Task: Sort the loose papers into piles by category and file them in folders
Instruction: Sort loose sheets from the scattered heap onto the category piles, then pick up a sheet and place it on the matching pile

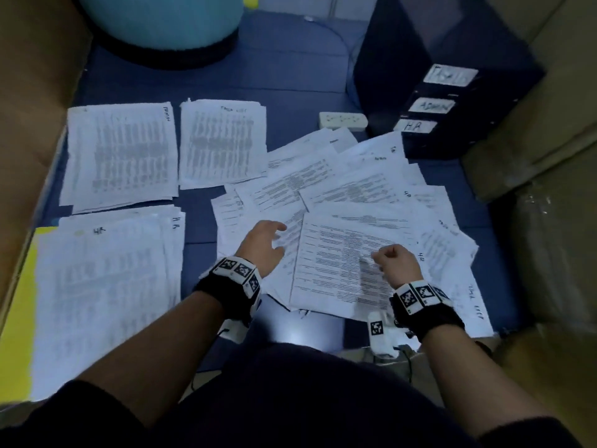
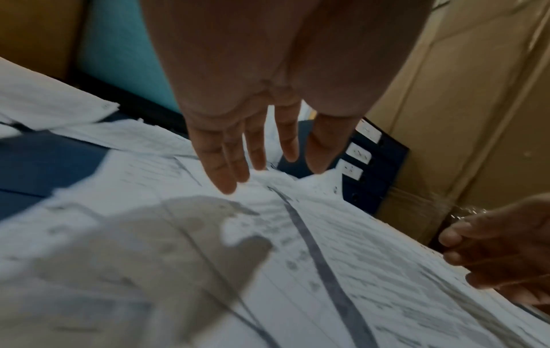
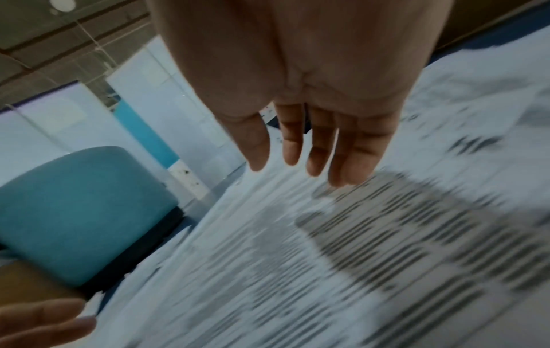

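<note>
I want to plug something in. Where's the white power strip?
In the head view, the white power strip lies far right on the blue surface, between the loose papers and the dark binders.

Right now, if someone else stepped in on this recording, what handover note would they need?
Left hand: open, over the loose heap, holding nothing.
Right hand: open, fingers pointing down at the heap's top sheet; contact unclear.
Done: three piles on the left. The HR pile lies nearest, on a yellow folder; the far-left pile and middle pile lie behind it.
Left: sort the heap, then file into the labelled binders at far right. Nothing looks filed yet.
</note>
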### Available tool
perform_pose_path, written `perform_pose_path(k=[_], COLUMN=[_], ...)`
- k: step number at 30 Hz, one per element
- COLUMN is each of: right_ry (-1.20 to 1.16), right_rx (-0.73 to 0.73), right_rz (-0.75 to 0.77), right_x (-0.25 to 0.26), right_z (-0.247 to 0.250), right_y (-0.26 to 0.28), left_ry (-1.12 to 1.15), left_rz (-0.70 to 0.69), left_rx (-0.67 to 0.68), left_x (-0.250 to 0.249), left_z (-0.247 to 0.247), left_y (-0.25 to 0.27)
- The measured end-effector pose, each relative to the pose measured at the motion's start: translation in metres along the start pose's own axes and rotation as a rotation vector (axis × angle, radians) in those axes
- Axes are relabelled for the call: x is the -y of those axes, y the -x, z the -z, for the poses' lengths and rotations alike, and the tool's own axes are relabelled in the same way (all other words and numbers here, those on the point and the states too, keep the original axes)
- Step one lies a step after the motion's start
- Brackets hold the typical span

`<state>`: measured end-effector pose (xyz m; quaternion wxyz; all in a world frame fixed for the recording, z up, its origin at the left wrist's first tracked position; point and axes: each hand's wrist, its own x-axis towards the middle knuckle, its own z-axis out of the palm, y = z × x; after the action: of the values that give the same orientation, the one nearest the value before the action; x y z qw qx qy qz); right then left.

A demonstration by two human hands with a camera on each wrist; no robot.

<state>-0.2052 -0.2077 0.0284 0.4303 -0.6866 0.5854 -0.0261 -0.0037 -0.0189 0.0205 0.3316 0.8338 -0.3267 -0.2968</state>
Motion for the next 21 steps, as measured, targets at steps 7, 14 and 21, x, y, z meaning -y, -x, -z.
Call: perform_pose_path(k=[7,14,21], right_ry=[0.223,0.154,0.102], right_rx=[0.004,0.040,0.156], right_rz=[-0.219,0.038,0.396], right_x=[-0.066,-0.059,0.003], right_z=[0.033,0.053,0.102], right_y=[-0.024,-0.027,-0.025], left_ry=[-0.171,-0.189,-0.162], left_rz=[0.054,0.088,-0.107], left_rx=[0.211,0.172,0.111], left_x=[-0.018,-0.022,-0.075], left_z=[-0.053,-0.058,-0.023], left_y=[-0.020,-0.028,-0.032])
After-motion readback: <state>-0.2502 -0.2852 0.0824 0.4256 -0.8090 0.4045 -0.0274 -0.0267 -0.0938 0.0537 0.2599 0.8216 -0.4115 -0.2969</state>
